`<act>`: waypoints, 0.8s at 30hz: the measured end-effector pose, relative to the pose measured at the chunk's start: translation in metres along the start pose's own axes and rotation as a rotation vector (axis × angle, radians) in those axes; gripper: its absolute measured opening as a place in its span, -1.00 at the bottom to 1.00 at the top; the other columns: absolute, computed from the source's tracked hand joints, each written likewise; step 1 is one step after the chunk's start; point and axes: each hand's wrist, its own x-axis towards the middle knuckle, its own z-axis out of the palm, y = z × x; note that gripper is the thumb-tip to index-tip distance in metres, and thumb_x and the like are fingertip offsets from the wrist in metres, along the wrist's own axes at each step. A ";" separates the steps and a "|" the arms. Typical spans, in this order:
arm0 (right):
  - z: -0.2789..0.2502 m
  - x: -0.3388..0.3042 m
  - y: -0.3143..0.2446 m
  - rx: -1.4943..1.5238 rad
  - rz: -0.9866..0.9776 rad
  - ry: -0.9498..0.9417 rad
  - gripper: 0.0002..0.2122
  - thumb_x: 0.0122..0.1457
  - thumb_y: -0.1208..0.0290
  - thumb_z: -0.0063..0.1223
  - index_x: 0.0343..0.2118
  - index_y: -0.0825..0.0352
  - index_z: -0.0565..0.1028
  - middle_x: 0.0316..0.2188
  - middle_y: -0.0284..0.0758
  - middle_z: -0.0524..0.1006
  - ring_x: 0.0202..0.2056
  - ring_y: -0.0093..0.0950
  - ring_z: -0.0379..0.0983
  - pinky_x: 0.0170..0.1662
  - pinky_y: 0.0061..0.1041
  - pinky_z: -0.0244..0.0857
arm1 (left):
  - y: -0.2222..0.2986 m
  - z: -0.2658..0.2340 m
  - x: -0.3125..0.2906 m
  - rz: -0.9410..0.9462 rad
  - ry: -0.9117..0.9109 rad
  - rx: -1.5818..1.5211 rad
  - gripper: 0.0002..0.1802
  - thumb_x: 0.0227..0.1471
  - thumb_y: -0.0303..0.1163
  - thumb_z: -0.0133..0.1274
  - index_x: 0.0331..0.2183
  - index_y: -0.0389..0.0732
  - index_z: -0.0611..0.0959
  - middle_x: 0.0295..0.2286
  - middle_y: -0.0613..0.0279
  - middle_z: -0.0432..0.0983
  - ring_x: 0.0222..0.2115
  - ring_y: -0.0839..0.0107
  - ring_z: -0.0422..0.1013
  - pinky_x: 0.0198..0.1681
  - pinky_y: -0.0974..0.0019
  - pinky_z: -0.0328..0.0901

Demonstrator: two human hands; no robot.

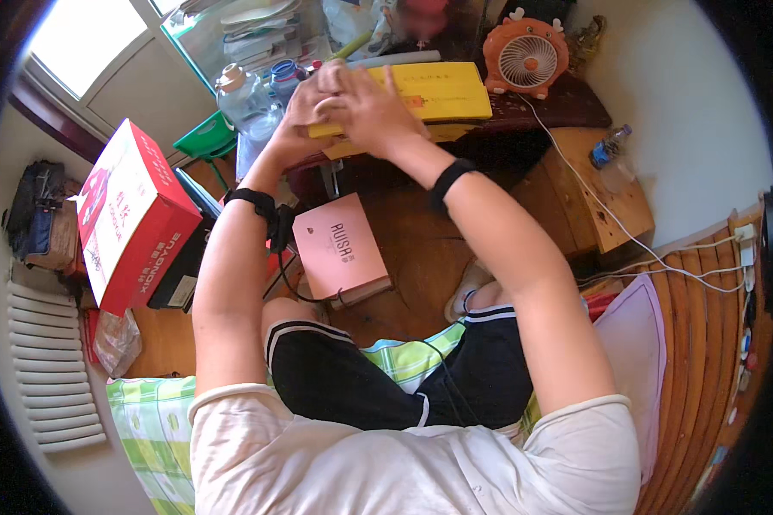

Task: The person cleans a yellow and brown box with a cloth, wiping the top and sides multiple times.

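A yellow box (455,90) with small dark print lies on the dark desk ahead of me. At its left end both hands overlap. My left hand (302,124) is closed about that end, its fingers partly covered by the other hand and somewhat blurred. My right hand (371,112) rests across the box top, fingers bent and spread apart, some reaching over the left hand. A yellow edge shows beneath my palms. Whether a smaller thing is between the fingers is hidden. Black bands circle both wrists.
Close left of the hands stand a large clear jug (242,99) and a blue-lidded bottle (285,81). An orange fan (526,58) stands right of the box, its white cable (567,159) trailing down. A pink box (342,249) lies below; a red-white carton (137,223) stands left.
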 end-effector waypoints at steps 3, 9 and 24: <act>-0.030 -0.021 0.037 0.004 0.149 -0.017 -0.70 0.23 0.17 -0.02 0.04 -0.24 0.44 0.12 -0.34 0.38 0.23 -0.21 0.22 0.26 0.27 -0.05 | -0.003 0.001 -0.008 -0.277 0.078 -0.148 0.30 -0.38 -0.38 0.46 0.28 -0.30 -0.02 0.11 -0.02 0.27 0.18 0.22 0.19 0.25 0.26 0.11; -0.045 -0.075 0.111 -0.302 0.260 -0.249 -0.51 0.33 0.09 -0.13 0.28 0.05 0.21 0.31 -0.10 0.13 0.30 -0.09 0.07 0.29 0.19 -0.08 | -0.007 0.004 -0.008 -0.273 0.068 -0.144 0.32 -0.39 -0.36 0.48 0.29 -0.34 -0.01 0.12 -0.06 0.24 0.20 0.20 0.16 0.26 0.28 0.07; -0.035 -0.014 0.020 0.202 0.288 -0.009 -0.54 0.24 0.22 0.02 0.17 0.22 0.34 0.08 -0.02 0.30 0.12 -0.06 0.27 0.15 0.01 0.15 | -0.018 0.005 -0.017 -0.286 0.080 -0.169 0.34 -0.40 -0.33 0.49 0.29 -0.31 -0.01 0.18 -0.10 0.18 0.25 0.14 0.10 0.29 0.25 0.04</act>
